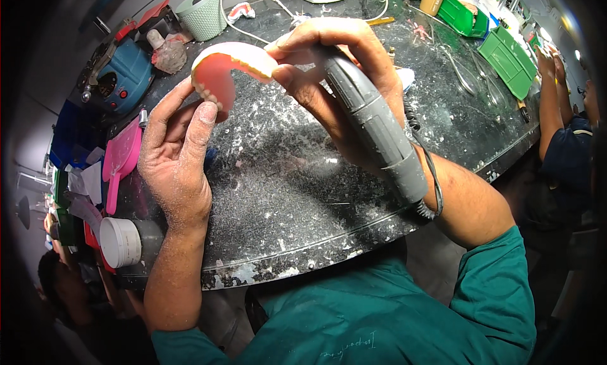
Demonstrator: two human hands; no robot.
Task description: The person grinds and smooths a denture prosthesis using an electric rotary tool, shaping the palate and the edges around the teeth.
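Note:
A pink denture (218, 87) with a row of whitish teeth is held up above the dark worktop. My left hand (180, 147), dusted with white powder, pinches its left end between thumb and fingers. In my right hand (354, 74) lies a dark grey rotary handpiece (373, 121), its coiled cord hanging down by the wrist. The thumb and forefinger of that hand also touch the denture's right end. The handpiece's tip is hidden by my fingers, so I cannot see whether it meets the denture.
White powder covers the black worktop (253, 219). At left stand a blue machine (126, 74), a pink dustpan (120, 150) and a white tub (120, 242). A pale green basket (201, 16) is behind. Green bins (509, 61) line the right, near another person's arms (549, 106).

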